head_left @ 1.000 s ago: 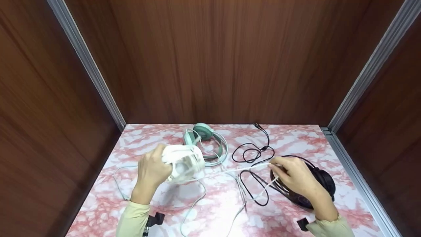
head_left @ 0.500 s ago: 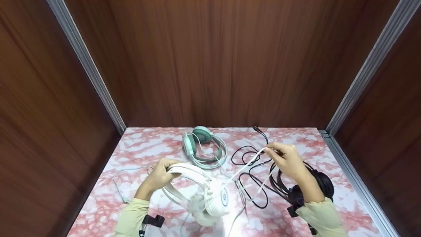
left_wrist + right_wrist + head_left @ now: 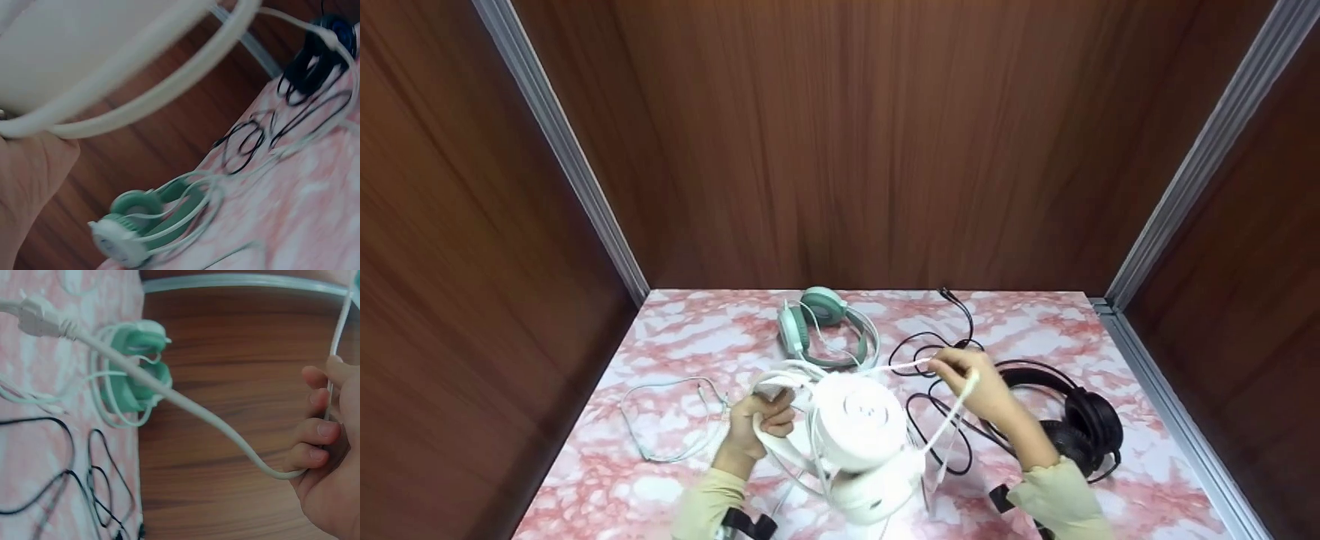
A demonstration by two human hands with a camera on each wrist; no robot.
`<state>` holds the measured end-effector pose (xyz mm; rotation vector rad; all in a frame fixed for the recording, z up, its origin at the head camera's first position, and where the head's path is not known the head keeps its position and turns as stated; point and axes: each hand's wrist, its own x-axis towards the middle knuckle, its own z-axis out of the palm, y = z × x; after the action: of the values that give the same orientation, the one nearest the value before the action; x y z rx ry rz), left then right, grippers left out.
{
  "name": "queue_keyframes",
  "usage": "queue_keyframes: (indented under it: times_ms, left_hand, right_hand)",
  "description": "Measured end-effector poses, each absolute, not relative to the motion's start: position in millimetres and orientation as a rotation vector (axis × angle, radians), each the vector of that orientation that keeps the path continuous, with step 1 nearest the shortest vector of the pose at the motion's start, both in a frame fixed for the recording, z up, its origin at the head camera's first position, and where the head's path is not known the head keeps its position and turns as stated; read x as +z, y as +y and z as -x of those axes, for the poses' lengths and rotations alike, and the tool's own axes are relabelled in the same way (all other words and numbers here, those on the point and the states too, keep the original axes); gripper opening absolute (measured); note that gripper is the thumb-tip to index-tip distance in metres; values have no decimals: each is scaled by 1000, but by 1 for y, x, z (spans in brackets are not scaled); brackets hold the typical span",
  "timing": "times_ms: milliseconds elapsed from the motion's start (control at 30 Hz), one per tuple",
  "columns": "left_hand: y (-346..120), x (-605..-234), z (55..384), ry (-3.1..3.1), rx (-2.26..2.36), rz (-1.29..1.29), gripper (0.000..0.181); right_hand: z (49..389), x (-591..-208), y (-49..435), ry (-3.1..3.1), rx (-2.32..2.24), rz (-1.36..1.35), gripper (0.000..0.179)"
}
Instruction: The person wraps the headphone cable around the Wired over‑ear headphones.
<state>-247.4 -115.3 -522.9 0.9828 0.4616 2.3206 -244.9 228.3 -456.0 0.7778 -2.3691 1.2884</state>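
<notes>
My left hand grips a pair of white headphones by the headband, holding them over the middle of the table with the ear cups toward the right. The headband crosses close in front of the left wrist camera. Opposite it, my right hand pinches the white cable, its fingers curled around it. One stretch runs left from the fingers behind the ear cups, and another hangs down toward them. A thicker white piece sits on this cable in the right wrist view.
Mint-green headphones lie at the back of the table. Black headphones rest at the right, their black cable looped toward the back edge. A thin pale cable lies at the left. Wooden panels enclose the table.
The white headphones came down toward the front and turned, ear cups now facing up and right. My right hand rose, then moved left and lower with the cable still pinched.
</notes>
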Motion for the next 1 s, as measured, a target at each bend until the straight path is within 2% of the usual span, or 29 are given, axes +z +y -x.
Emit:
queue_keyframes:
  times_ms: [200,400,700,1000]
  left_hand:
    - [-89,-526,239,209,2461,-887,32]
    - [-74,-522,237,163,2762,-713,28]
    - [-87,-518,238,346,3318,131,23]
    - [-128,-516,241,1049,3557,654,20]
  right_hand:
    - [237,-473,213,-2440,1468,-794,13]
    - [241,-515,200,-2475,1489,-847,21]
    - [225,-526,194,-2527,1304,-921,21]
    - [209,-520,221,-2629,1115,-923,24]
